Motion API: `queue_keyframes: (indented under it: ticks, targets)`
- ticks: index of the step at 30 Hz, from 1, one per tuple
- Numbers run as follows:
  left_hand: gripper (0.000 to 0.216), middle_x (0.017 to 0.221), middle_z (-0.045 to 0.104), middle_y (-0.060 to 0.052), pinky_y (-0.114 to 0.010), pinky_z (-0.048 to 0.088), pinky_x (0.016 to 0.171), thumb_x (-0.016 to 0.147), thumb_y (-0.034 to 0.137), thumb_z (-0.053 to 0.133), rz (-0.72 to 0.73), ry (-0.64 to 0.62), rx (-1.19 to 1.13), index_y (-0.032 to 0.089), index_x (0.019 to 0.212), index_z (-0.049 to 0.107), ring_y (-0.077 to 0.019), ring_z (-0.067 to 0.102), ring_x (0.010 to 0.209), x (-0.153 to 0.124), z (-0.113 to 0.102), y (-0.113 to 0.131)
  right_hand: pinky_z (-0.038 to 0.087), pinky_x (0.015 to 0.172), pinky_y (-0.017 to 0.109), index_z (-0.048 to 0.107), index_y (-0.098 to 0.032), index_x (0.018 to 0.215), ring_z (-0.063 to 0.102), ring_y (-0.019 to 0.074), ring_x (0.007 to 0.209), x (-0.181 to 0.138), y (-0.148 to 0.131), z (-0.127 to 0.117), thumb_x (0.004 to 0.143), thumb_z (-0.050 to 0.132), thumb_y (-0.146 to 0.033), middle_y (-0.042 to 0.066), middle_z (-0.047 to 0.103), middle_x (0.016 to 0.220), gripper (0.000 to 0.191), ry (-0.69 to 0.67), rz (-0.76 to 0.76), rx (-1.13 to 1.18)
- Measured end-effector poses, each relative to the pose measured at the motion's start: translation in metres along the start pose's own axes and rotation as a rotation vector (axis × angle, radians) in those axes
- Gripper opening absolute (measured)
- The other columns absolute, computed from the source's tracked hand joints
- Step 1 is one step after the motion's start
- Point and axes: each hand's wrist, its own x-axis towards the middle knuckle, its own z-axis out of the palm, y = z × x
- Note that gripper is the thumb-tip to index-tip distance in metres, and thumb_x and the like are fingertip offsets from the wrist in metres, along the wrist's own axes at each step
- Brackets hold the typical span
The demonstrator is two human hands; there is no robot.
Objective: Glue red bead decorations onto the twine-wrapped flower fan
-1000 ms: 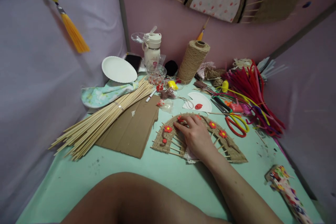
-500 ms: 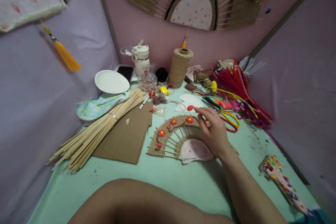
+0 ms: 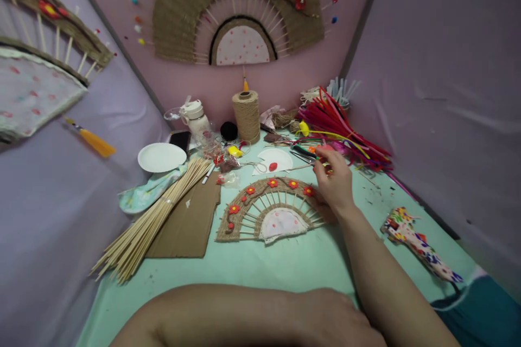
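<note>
My right hand (image 3: 336, 179) is over the right end of the woven half-round fan (image 3: 230, 227), beside the dark-handled pliers (image 3: 303, 152). Its thumb and curved fingers are apart, and I see nothing held between them. The fan lies flat, with red flowers with yellow centres along a brown branch and a pale spotted cloth centre. Behind it, a red oval piece (image 3: 273, 166) rests on a cut white paper plate (image 3: 285, 158). At the bottom, my left hand (image 3: 337, 314) is bent across beside my right forearm, its fingers mostly hidden.
Bamboo sticks (image 3: 163, 211) lie across cardboard (image 3: 191, 227) on the left, near a white plate (image 3: 161, 157). Behind stand a twine spool (image 3: 246, 119) and a bottle (image 3: 197, 116). Pipe cleaners (image 3: 342, 124) lie back right; a patterned glue gun (image 3: 419, 246) lies right.
My right hand has moved from beside the red oval piece to the fan's right end, uncovering more flowers. The red piece stays on the cut plate. The view has shifted, and my left hand now shows.
</note>
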Motion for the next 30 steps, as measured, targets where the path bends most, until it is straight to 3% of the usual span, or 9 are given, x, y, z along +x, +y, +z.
queue_keyframes:
  ticks: [2,4,6,8,12,18,24,27,30]
  targets:
    - [0.023,0.091,0.069,-0.008,-0.035,0.046,0.066,0.088,0.036,0.043,-0.079,0.064,0.063,0.027,0.094,0.063,-0.0214,0.063,0.082,-0.013,-0.032,-0.001,0.052,0.074,0.037,0.063,-0.02,0.107,0.061,0.0212,0.091,0.002,0.0,-0.001,0.086,0.049,-0.017,0.01,0.066,0.102,0.026,-0.004,-0.029,-0.004]
    - [0.025,0.088,0.07,-0.009,-0.035,0.046,0.073,0.089,0.032,0.042,-0.338,0.268,0.161,0.023,0.095,0.064,-0.021,0.063,0.083,-0.028,-0.071,-0.016,0.052,0.077,0.038,0.063,-0.019,0.108,0.06,0.0219,0.095,0.002,0.0,-0.002,0.086,0.048,-0.016,0.01,0.065,0.103,0.027,-0.005,-0.042,0.009]
    - [0.023,0.094,0.069,-0.01,-0.035,0.045,0.083,0.088,0.032,0.045,-0.639,0.548,0.246,0.02,0.094,0.065,-0.0212,0.061,0.09,-0.043,-0.112,-0.044,0.051,0.078,0.038,0.064,-0.018,0.108,0.06,0.0226,0.098,0.003,0.0,-0.004,0.086,0.048,-0.015,0.011,0.064,0.105,0.027,-0.011,-0.036,0.033]
    - [0.023,0.1,0.069,-0.01,-0.036,0.043,0.088,0.087,0.03,0.048,-0.873,0.687,0.362,0.018,0.095,0.066,-0.0229,0.06,0.096,-0.058,-0.147,-0.08,0.051,0.079,0.038,0.065,-0.018,0.107,0.059,0.0229,0.099,0.003,0.0,-0.004,0.086,0.047,-0.015,0.011,0.063,0.106,0.027,-0.019,-0.025,0.057]
    - [0.026,0.102,0.07,-0.012,-0.033,0.044,0.083,0.08,0.032,0.06,-1.19,0.58,0.346,0.014,0.097,0.067,-0.0241,0.061,0.093,-0.071,-0.181,-0.14,0.051,0.08,0.038,0.065,-0.017,0.103,0.06,0.0227,0.096,0.005,0.003,-0.005,0.085,0.046,-0.013,0.011,0.064,0.101,0.027,-0.03,-0.013,0.071]
    - [0.032,0.098,0.07,-0.008,-0.029,0.043,0.076,0.066,0.031,0.072,-1.303,0.482,0.255,0.016,0.094,0.066,-0.0224,0.061,0.09,-0.06,-0.183,-0.174,0.049,0.086,0.036,0.066,-0.018,0.098,0.06,0.0207,0.096,0.011,0.01,-0.012,0.085,0.045,-0.012,0.01,0.064,0.1,0.025,0.022,0.01,0.09]
    - [0.016,0.068,0.069,-0.004,-0.026,0.043,0.065,0.066,0.03,0.07,-1.321,0.475,0.081,0.016,0.072,0.069,-0.0182,0.06,0.07,-0.065,-0.193,-0.185,0.049,0.084,0.034,0.067,-0.017,0.098,0.06,0.0205,0.096,0.014,0.011,-0.019,0.085,0.046,-0.012,0.01,0.064,0.1,0.025,0.039,0.053,0.128]
    - [0.022,0.068,0.07,-0.005,-0.026,0.045,0.064,0.071,0.035,0.066,-1.296,0.537,-0.026,0.014,0.075,0.071,-0.0168,0.061,0.067,-0.069,-0.2,-0.183,0.05,0.084,0.034,0.068,-0.018,0.097,0.06,0.0206,0.096,0.014,0.011,-0.02,0.085,0.046,-0.012,0.01,0.064,0.1,0.025,0.045,0.07,0.129]
    - [0.032,0.089,0.073,-0.007,-0.025,0.048,0.074,0.078,0.04,0.06,-1.213,0.708,-0.049,0.013,0.091,0.071,-0.0163,0.063,0.081,-0.066,-0.205,-0.17,0.049,0.084,0.035,0.068,-0.017,0.097,0.061,0.0206,0.096,0.014,0.012,-0.018,0.084,0.047,-0.012,0.01,0.065,0.1,0.025,0.061,0.08,0.142]
